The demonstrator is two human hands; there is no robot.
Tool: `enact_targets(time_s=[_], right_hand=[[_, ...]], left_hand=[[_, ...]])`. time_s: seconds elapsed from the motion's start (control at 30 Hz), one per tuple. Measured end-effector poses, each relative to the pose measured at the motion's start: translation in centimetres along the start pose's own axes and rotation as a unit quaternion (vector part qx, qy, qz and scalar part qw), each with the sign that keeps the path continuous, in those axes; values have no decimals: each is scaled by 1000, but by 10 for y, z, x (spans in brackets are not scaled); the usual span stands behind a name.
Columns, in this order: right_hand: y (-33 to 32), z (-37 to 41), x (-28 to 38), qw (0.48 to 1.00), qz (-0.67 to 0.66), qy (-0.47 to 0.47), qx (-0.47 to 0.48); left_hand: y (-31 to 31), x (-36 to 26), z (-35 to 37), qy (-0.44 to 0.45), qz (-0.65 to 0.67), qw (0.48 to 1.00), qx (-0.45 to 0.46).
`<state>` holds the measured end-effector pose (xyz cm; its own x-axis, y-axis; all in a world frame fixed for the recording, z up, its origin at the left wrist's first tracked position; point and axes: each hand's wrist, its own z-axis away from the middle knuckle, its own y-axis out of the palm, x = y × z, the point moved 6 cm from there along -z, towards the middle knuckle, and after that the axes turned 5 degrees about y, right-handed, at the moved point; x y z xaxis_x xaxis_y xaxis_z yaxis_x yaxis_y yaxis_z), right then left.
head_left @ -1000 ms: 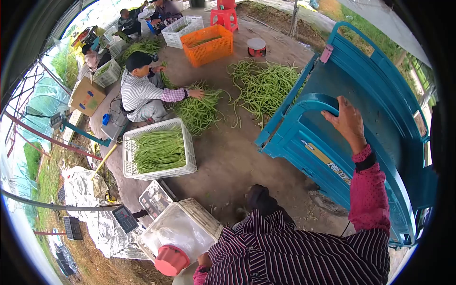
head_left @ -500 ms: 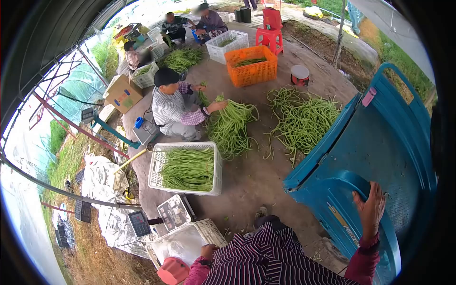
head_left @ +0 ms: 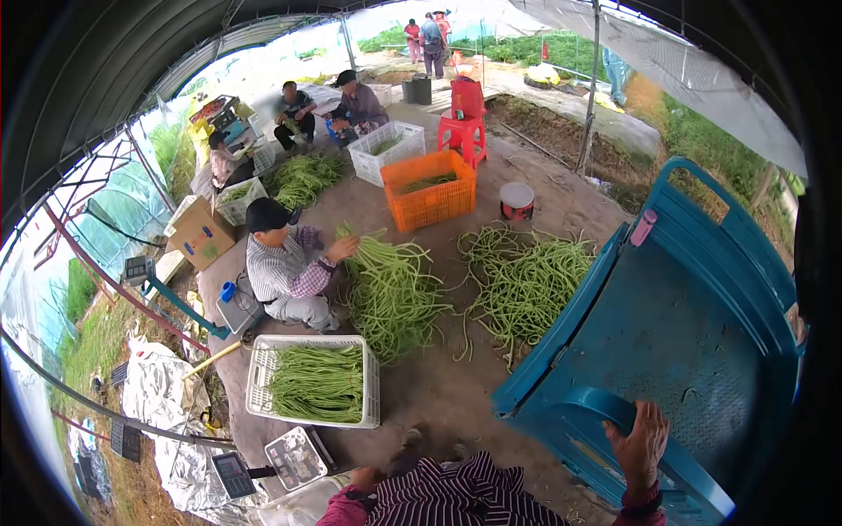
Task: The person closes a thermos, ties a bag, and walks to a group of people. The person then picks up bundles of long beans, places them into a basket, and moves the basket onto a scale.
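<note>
My right hand (head_left: 640, 441) is at the lower right, its fingers and thumb wrapped over the curved top rail of a blue cart (head_left: 596, 405). My left hand (head_left: 367, 479) hangs low beside my striped top, above the edge of a white crate lined with clear plastic (head_left: 303, 507). Its fingers are mostly hidden, and I see nothing in it. Ahead of me, a white crate (head_left: 372, 386) is filled with long green beans (head_left: 316, 381). Just left of my left hand lies a platform scale (head_left: 298, 458) with a display (head_left: 233, 473).
A crouching person (head_left: 285, 267) handles a bean pile (head_left: 395, 298). Another bean pile (head_left: 535, 285) lies near the cart. Farther back are an orange crate (head_left: 430, 206), a white crate (head_left: 377, 156), a red stool (head_left: 462, 131), a round tub (head_left: 517, 202) and several seated people.
My view has tilted up, so the scene sits lower and people standing far off now show. My right hand stays on the rail. The crouching person's hands have shifted with the beans.
</note>
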<state>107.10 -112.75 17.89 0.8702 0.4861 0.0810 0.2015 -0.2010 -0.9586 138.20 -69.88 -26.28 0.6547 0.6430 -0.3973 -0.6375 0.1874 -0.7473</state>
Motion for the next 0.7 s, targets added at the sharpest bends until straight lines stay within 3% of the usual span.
enact_targets(time_s=[0.17,0.27,0.3,0.33,0.37,0.4,0.43,0.5,0.57,0.6,0.67,0.7], right_hand=[[0,0,-1,1000,-24,17,-4],[2,1,-5,999,-30,32,-17],[3,0,-4,999,-30,36,-23],[3,-1,-4,998,-34,60,-15],[1,-1,-3,996,-38,84,-7],[0,-1,-1,993,-43,108,1],[-1,-2,2,991,-49,120,-5],[0,-9,9,987,-62,144,-15],[3,-27,30,986,-88,143,21],[5,-38,41,984,-100,140,39],[18,-58,61,979,-120,145,78],[27,-66,72,975,-130,149,98]], left_hand=[[-25,11,-18,67,-47,997,7],[-65,-8,-24,39,-108,993,19],[-31,29,-44,-13,85,993,79],[-30,37,-53,-110,272,953,80],[-34,34,-60,-203,447,868,78],[-37,31,-63,-287,600,743,74],[-39,35,-84,-233,571,780,103],[-66,47,-122,-118,390,910,75],[-93,44,-147,1,189,981,44],[-107,47,-153,-90,310,946,26],[-139,50,-159,-264,524,810,-13],[-153,52,-165,-248,551,797,-11]])
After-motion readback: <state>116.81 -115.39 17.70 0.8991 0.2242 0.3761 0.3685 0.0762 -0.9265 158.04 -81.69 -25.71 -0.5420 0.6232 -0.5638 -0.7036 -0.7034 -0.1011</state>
